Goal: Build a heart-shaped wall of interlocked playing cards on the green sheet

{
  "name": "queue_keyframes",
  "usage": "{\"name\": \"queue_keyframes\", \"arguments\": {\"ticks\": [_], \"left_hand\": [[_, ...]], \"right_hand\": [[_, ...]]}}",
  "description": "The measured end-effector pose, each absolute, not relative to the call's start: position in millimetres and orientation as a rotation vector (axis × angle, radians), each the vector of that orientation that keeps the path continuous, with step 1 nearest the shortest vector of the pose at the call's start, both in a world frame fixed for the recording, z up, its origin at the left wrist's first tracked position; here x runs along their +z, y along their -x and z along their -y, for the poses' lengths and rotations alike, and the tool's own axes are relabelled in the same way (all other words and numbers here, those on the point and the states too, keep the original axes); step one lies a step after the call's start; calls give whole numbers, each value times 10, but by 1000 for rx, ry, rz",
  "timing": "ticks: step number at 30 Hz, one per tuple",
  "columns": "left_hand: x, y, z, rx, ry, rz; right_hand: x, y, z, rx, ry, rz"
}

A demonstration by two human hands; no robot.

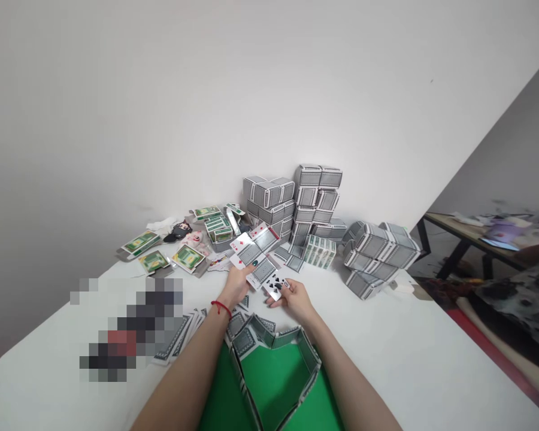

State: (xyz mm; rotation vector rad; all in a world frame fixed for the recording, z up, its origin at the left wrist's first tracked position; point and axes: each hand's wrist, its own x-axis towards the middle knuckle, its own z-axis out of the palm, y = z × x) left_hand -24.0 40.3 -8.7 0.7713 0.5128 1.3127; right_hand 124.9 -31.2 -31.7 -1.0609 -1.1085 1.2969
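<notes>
My left hand, with a red string bracelet at the wrist, grips a strip of joined playing cards by its near end. Grey backs and red diamond faces show on the strip. Between the fingers of my right hand is a spade playing card, tilted beside the strip's near end; whether the two are joined I cannot tell. Nearer to me, a heart-shaped wall of folded cards stands on a green surface, between my forearms.
Stacked blocks of folded cards rise against the wall, with a taller stack beside them and another to the right. Green card boxes lie at the back left. Loose cards are spread left of my left forearm.
</notes>
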Motion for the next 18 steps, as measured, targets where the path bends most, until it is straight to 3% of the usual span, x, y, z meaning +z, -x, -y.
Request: {"name": "queue_keyframes", "arguments": {"ticks": [18], "left_hand": [[-53,300,-430,1318,-814,-507]], "right_hand": [[-301,-1245,322,1201,1121,1135]]}}
